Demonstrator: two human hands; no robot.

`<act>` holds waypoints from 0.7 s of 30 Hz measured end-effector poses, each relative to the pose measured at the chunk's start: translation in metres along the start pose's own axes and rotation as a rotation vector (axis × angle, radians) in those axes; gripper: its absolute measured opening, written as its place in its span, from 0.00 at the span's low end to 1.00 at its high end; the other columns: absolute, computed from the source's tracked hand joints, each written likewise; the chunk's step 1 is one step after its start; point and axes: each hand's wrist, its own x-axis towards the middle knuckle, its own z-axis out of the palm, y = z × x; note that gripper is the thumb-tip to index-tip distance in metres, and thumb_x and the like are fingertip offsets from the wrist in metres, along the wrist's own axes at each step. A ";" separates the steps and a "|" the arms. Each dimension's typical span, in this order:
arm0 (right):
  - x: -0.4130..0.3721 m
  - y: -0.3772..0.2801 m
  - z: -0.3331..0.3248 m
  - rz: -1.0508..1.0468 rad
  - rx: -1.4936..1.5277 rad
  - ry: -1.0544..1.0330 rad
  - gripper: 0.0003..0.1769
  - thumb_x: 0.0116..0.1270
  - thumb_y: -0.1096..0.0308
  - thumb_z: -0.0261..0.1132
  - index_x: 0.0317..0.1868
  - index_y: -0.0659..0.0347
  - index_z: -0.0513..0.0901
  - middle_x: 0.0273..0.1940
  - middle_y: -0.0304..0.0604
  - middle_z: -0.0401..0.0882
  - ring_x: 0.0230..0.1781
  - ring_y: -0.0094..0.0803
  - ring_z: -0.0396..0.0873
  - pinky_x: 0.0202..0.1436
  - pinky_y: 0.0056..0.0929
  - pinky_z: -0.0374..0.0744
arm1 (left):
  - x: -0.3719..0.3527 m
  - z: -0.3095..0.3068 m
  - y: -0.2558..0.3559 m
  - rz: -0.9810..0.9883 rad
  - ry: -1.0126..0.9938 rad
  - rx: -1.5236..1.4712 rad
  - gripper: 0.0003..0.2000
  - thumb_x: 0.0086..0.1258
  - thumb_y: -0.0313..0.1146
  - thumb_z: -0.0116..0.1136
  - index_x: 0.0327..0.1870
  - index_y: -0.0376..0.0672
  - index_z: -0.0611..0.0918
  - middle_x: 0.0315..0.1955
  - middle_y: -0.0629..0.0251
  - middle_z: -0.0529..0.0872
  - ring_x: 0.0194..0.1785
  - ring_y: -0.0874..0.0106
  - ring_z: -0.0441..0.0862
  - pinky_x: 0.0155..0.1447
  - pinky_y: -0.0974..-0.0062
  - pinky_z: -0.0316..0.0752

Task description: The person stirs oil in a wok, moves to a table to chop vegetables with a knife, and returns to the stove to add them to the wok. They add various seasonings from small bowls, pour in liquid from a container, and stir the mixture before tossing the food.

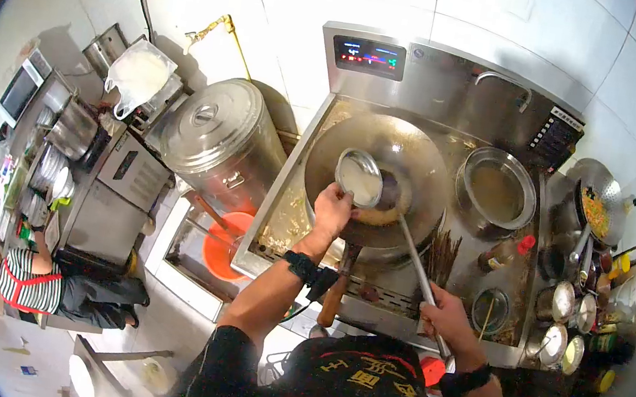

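My left hand (333, 207) grips the rim of a small metal bowl (359, 177) with pale contents, held over the left side of a large wok (415, 141). My right hand (447, 318) is closed around the long metal handle of a ladle (416, 265). The ladle's far end reaches into the wok, where its head is hard to make out. A pale brown layer shows low in the wok beside the bowl. The wok's wooden handle (334, 294) points toward me between my arms.
Right of the wok are a metal pot of liquid (495, 192), a bamboo brush (444, 253), a red-capped bottle (502, 254) and a small bowl (489, 310). Several seasoning containers (562, 301) stand farther right. A lidded stockpot (210, 130), an orange bucket (228, 247) and another person (30, 278) are leftward.
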 end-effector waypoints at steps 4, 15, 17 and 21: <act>0.031 0.008 0.034 -0.147 -0.249 0.175 0.34 0.65 0.73 0.59 0.73 0.59 0.64 0.23 0.34 0.71 0.15 0.20 0.69 0.18 0.22 0.69 | 0.015 0.006 -0.018 0.135 0.031 0.103 0.07 0.67 0.27 0.57 0.36 0.29 0.78 0.28 0.56 0.84 0.28 0.68 0.86 0.29 0.71 0.83; 0.031 0.023 0.025 -0.112 -0.025 0.085 0.34 0.65 0.74 0.59 0.73 0.58 0.65 0.23 0.32 0.71 0.15 0.19 0.68 0.18 0.22 0.69 | 0.018 0.001 -0.001 0.262 0.161 0.372 0.08 0.61 0.32 0.60 0.31 0.35 0.80 0.28 0.47 0.84 0.35 0.52 0.85 0.41 0.58 0.78; 0.024 0.012 0.019 0.032 0.189 -0.041 0.34 0.65 0.75 0.58 0.73 0.59 0.64 0.23 0.32 0.71 0.15 0.20 0.68 0.18 0.22 0.69 | 0.025 0.000 -0.011 0.307 0.197 0.371 0.08 0.59 0.32 0.60 0.31 0.36 0.81 0.29 0.45 0.84 0.37 0.48 0.83 0.42 0.57 0.77; 0.015 0.027 -0.006 -0.002 0.082 -0.067 0.34 0.65 0.76 0.57 0.72 0.58 0.64 0.23 0.33 0.71 0.16 0.21 0.69 0.19 0.22 0.69 | 0.014 -0.007 0.017 0.161 0.116 0.320 0.14 0.62 0.39 0.61 0.38 0.35 0.81 0.33 0.46 0.85 0.42 0.48 0.83 0.47 0.59 0.76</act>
